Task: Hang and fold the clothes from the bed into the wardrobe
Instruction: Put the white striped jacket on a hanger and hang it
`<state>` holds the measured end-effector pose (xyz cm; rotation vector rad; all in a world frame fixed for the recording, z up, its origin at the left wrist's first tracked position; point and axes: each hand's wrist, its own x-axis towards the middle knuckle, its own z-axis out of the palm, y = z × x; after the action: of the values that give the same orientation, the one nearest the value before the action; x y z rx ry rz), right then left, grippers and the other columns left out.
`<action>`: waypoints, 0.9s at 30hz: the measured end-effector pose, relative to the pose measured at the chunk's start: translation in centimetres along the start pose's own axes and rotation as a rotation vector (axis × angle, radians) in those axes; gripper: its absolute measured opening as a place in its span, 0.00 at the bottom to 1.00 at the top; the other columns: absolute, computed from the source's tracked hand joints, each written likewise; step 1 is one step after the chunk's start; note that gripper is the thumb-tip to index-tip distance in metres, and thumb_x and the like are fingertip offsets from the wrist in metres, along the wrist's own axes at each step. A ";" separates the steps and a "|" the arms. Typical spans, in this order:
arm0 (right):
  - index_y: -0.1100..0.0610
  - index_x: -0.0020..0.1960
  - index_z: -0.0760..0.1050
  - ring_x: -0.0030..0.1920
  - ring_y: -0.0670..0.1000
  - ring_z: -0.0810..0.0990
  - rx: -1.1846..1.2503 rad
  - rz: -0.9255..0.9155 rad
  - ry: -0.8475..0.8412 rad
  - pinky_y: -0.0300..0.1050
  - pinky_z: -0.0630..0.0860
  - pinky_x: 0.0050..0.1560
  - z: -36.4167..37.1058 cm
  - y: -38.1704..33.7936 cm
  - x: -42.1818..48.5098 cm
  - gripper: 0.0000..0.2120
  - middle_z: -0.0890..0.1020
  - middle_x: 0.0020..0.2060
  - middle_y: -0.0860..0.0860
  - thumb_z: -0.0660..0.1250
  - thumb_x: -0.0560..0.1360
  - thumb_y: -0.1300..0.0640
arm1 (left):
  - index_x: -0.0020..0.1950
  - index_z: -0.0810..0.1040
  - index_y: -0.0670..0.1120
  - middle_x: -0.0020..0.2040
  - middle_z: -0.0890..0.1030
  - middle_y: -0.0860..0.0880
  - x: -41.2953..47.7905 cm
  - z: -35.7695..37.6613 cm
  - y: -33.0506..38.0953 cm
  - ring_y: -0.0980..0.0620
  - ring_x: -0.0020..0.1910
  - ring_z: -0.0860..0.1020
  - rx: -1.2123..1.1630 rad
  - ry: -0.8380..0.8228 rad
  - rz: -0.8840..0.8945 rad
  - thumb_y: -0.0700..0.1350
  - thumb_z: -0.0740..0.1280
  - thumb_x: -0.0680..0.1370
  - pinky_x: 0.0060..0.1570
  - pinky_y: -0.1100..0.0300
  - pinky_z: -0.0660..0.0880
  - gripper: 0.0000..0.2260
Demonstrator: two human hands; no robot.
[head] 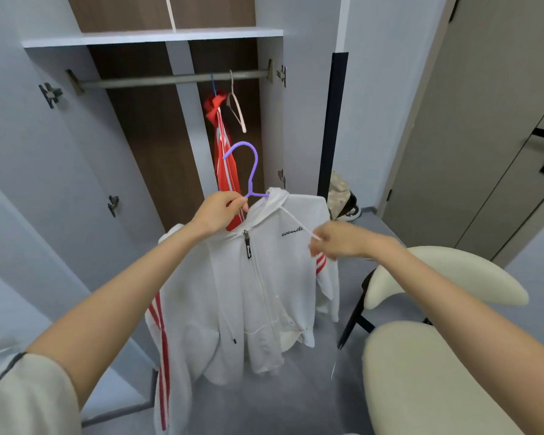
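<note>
The chair [437,277] stands nearest, at the right. Past it the left hand [220,211] clenches the purple hanger [252,171] just below its hook, carrying the white hoodie [258,293] clear of the floor. The right hand [333,241] pinches the drawstring [296,221] in its fingers [316,246], likely pulling it straight so the hood sits evenly. Beyond, the wardrobe rail [170,79] holds a red garment [225,158] and a bare hanger [236,111]; free rail to their left suits the hoodie.

Wardrobe rail [170,79] with a red garment [224,142] and a pale hanger [237,113]
</note>
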<state>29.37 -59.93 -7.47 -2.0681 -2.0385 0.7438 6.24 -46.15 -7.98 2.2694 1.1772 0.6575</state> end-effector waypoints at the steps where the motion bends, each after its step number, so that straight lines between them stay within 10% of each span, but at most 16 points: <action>1: 0.54 0.48 0.77 0.33 0.47 0.77 0.036 0.065 -0.123 0.39 0.73 0.32 0.9 0.3 0.0 0.08 0.81 0.39 0.51 0.62 0.79 0.51 | 0.39 0.79 0.50 0.41 0.81 0.49 0.1 -0.1 0.0 0.50 0.43 0.78 -0.026 0.005 -0.007 0.49 0.59 0.82 0.46 0.58 0.74 0.15; 3: 0.56 0.60 0.75 0.45 0.50 0.81 0.016 0.114 -0.139 0.42 0.79 0.39 2.1 1.1 0.5 0.15 0.81 0.52 0.51 0.63 0.78 0.47 | 0.38 0.79 0.53 0.41 0.80 0.54 0.4 -0.4 0.4 0.54 0.42 0.78 -0.084 0.007 -0.030 0.50 0.60 0.81 0.43 0.65 0.72 0.14; 10: 0.54 0.65 0.73 0.58 0.49 0.74 0.108 -0.133 0.694 0.43 0.70 0.55 -1.3 0.8 2.5 0.16 0.77 0.61 0.51 0.63 0.78 0.52 | 0.39 0.80 0.53 0.43 0.82 0.49 1.5 -0.9 2.0 0.50 0.45 0.80 -0.100 -0.083 -0.028 0.53 0.61 0.80 0.46 0.61 0.75 0.13; 20: 0.57 0.68 0.72 0.64 0.52 0.73 0.063 -0.313 0.499 0.43 0.67 0.64 -2.9 -1.7 6.1 0.16 0.76 0.64 0.53 0.58 0.81 0.56 | 0.39 0.77 0.47 0.29 0.74 0.58 0.5 -2.5 3.1 0.65 0.28 0.72 -0.136 -0.162 0.038 0.46 0.58 0.82 0.34 0.76 0.68 0.14; 27: 0.53 0.55 0.73 0.48 0.49 0.74 0.011 -0.407 0.220 0.43 0.70 0.47 -2.5 -3.6 9.0 0.12 0.76 0.49 0.50 0.59 0.80 0.46 | 0.43 0.77 0.41 0.35 0.74 0.56 0.8 -3.3 0.0 0.66 0.35 0.74 -0.096 -0.080 0.001 0.45 0.58 0.82 0.42 0.76 0.69 0.13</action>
<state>26.91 -50.39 -5.92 -1.5662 -2.2109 0.4339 4.61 -44.83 -5.26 2.1957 1.0842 0.6050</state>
